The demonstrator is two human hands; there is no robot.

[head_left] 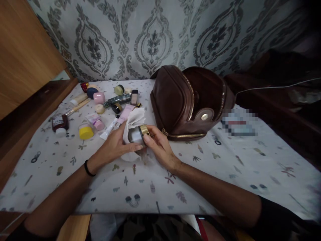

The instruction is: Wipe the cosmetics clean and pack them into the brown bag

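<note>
Above the middle of the table, my left hand (117, 144) is wrapped round a crumpled white tissue (134, 119) and the pale body of a small gold-capped bottle (136, 136). My right hand (160, 145) grips that bottle by its gold cap (143, 129), fingertips and thumb closed on it. The bottle lies tilted sideways between both hands, its base hidden by the tissue and my left fingers. Just beyond my left hand are a pink tube (126, 113) and a slim white tube (109, 128). Behind my right hand stands a brown leather bag (173, 97), unzipped.
Several cosmetics lie at the left, among them a yellow-lidded jar (86, 132), a dark red bottle (60, 123), a pink jar (99, 97) and a brush (77, 107). A blurred-out item (239, 123) rests right of the bag. Patterned fabric (152, 43) hangs behind the table.
</note>
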